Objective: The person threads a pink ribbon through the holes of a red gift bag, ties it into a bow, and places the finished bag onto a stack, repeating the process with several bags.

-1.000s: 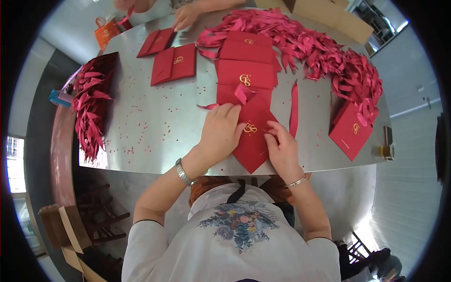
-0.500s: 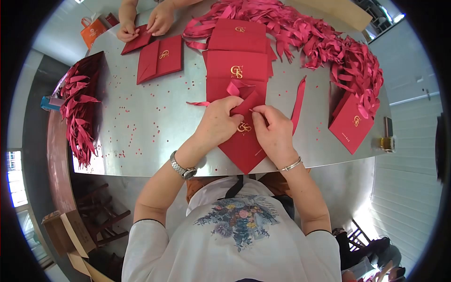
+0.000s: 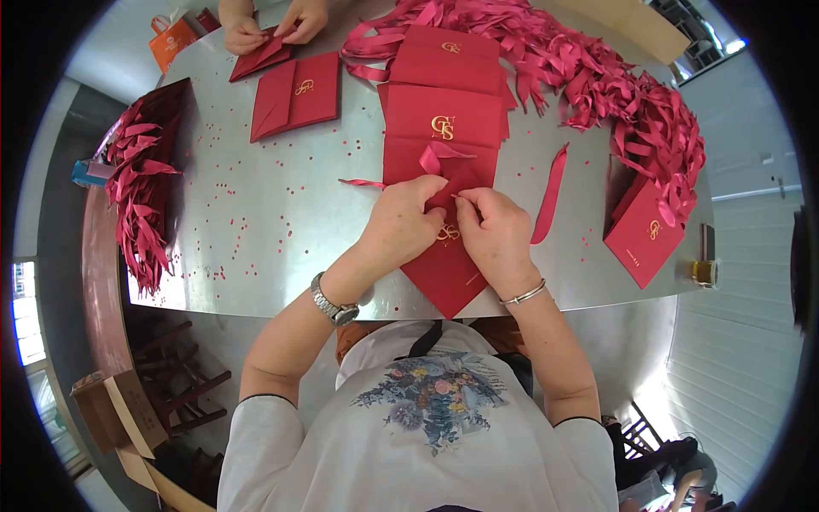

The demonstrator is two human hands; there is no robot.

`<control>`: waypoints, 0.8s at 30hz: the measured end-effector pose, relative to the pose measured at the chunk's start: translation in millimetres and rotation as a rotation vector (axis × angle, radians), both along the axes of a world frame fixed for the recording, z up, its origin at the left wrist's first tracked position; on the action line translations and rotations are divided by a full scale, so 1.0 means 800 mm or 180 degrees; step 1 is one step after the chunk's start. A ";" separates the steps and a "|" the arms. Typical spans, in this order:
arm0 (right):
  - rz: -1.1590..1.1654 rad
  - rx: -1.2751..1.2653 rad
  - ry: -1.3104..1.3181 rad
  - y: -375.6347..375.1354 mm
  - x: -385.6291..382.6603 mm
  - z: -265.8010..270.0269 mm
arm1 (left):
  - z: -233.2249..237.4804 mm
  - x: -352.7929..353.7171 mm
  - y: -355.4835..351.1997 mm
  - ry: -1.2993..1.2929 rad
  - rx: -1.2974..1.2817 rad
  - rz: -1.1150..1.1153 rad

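A red paper gift bag [image 3: 445,277] with a gold monogram lies tilted in front of me at the table's near edge. My left hand [image 3: 404,217] is closed on its left upper side, thumb on the front near the monogram. At its upper right edge my right hand [image 3: 495,230] pinches with thumb and forefinger; what sits between those fingertips is too small to make out. A pink ribbon [image 3: 439,156] loops just above my hands. Beyond it lies an overlapping row of more red bags [image 3: 444,111] with the same gold letters.
Piled ribbons [image 3: 589,77] curve along the far right, ending at another red bag [image 3: 644,235]. A loose ribbon strip [image 3: 550,196] lies right of my hand. A ribboned bag stack [image 3: 141,188] stands left. Another person's hands [image 3: 271,27] work on a bag beside a folded one [image 3: 299,98].
The view has shifted slightly, so the table things sit a little differently in frame. My hands keep nearly the same hold on the bag.
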State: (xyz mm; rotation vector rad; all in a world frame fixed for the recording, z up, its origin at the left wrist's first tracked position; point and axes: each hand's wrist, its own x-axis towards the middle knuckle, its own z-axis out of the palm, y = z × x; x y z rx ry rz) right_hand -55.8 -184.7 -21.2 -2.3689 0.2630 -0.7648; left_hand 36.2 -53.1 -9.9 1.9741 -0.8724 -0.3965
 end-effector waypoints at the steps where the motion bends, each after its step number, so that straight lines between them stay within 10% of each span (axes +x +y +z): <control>1: 0.0000 -0.0260 0.0003 0.002 0.002 0.001 | -0.001 -0.001 0.000 -0.0119 0.0021 0.0011; 16: 0.0561 -0.2556 0.0579 0.016 0.005 0.028 | -0.007 -0.010 0.014 -0.0198 -0.0106 0.0259; 24: 0.0425 -0.1062 0.0768 0.023 0.011 0.016 | -0.007 -0.020 0.024 -0.0250 -0.0035 0.0482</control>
